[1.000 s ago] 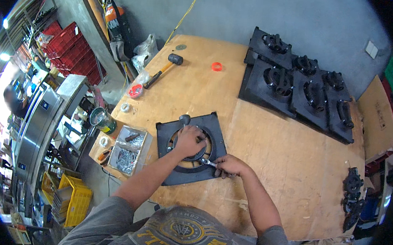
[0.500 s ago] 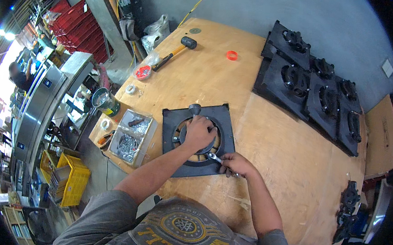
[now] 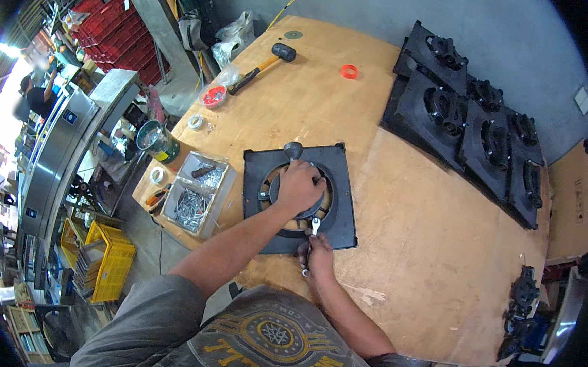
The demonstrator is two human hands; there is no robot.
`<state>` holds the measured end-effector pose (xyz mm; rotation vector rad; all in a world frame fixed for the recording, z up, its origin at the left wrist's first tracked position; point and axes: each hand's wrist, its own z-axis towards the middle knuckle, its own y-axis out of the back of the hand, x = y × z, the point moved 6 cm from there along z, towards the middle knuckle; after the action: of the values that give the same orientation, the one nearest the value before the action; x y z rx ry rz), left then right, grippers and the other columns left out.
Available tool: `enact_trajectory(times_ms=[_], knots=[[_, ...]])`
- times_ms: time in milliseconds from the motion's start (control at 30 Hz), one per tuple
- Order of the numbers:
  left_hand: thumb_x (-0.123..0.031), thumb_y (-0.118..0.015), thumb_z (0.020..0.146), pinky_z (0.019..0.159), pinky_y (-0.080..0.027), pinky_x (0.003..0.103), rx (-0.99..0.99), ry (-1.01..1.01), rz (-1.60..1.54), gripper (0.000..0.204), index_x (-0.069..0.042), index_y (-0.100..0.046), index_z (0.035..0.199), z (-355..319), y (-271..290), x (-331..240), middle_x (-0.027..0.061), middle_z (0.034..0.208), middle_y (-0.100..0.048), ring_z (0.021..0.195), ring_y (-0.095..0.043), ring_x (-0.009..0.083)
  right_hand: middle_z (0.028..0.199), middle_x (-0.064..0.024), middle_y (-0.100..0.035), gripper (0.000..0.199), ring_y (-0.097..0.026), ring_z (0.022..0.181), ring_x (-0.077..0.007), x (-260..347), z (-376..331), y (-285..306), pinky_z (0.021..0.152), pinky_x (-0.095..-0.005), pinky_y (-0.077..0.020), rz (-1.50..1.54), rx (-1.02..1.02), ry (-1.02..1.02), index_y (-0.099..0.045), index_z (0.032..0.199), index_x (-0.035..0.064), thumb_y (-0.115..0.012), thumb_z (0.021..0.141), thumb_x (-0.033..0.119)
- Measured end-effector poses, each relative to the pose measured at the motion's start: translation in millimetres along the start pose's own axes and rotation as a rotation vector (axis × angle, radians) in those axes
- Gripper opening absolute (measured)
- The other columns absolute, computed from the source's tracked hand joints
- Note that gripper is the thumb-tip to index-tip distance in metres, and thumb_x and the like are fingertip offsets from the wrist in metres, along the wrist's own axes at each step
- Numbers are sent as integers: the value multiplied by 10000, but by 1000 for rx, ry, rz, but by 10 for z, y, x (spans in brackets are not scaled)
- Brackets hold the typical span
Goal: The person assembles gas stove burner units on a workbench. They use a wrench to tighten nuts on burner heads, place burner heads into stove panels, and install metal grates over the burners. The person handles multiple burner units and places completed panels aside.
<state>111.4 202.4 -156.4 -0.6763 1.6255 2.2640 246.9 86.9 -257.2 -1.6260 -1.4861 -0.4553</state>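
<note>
A square black metal plate [image 3: 348, 194] with a round opening lies on the wooden table in front of me. In its opening sits a round black cast burner [image 3: 310, 210], whose stubby neck points to the far side. My left hand [image 3: 299, 189] is closed over the burner from above, hiding much of it. A combination wrench [image 3: 315, 224] is gripped in my right hand [image 3: 318, 255] at the plate's near edge. The wrench's head reaches the near rim of the burner; the fastener there is too small to make out.
A divided plastic box of screws [image 3: 193, 207] stands left of the plate, beside orange-handled pliers [image 3: 159, 196] and a dark bucket [image 3: 158, 142]. Farther off lie a rubber mallet [image 3: 264, 67] and a red ring [image 3: 349, 71]. Several assembled black plates [image 3: 427, 111] lean at the right.
My right hand has swung the wrench's handle leftward and toward me, so it now points nearly straight at me. My left hand has stayed on the burner.
</note>
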Motion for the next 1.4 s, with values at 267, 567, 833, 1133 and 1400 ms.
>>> enact_trajectory(times_ms=[267, 567, 833, 1133, 1400], knots=[[-271, -678, 796, 878, -424, 528, 3, -8, -48, 210, -65, -720, 788, 28, -7, -7, 103, 926, -672, 1060, -574, 306, 680, -52, -663, 208, -534, 466, -121, 579, 335, 521, 440, -279, -403, -719, 255, 17, -667, 982, 59, -502, 997, 185], [-255, -692, 778, 878, -450, 518, 20, 22, -11, 173, -86, -718, 803, -8, 54, -28, 109, 957, -673, 1069, -579, 331, 690, -59, -675, 227, -571, 479, -153, 1282, 405, 268, 458, -323, -444, -1189, 555, -133, -684, 875, 41, -564, 925, 227], [-268, -683, 789, 880, -427, 523, -9, 0, -28, 214, -56, -704, 760, -8, 0, 5, 102, 928, -671, 1048, -578, 304, 618, -44, -583, 188, -497, 430, -136, 835, 364, 333, 392, -293, -371, -741, 470, -235, -654, 1002, 60, -526, 973, 195], [-265, -694, 795, 884, -422, 519, 39, 47, 38, 189, -77, -713, 800, 16, 24, -14, 95, 979, -674, 1071, -581, 311, 606, -35, -534, 160, -411, 402, -125, 200, 18, 154, 363, -279, -297, -47, 36, -74, -617, 1015, 54, -513, 1004, 176], [-261, -691, 785, 901, -424, 530, -3, 6, 49, 195, -68, -714, 800, 12, 0, 24, 97, 967, -676, 1073, -586, 304, 654, -29, -607, 220, -522, 479, -120, 717, 170, 419, 428, -276, -390, -660, 283, -124, -653, 930, 56, -531, 1008, 222]])
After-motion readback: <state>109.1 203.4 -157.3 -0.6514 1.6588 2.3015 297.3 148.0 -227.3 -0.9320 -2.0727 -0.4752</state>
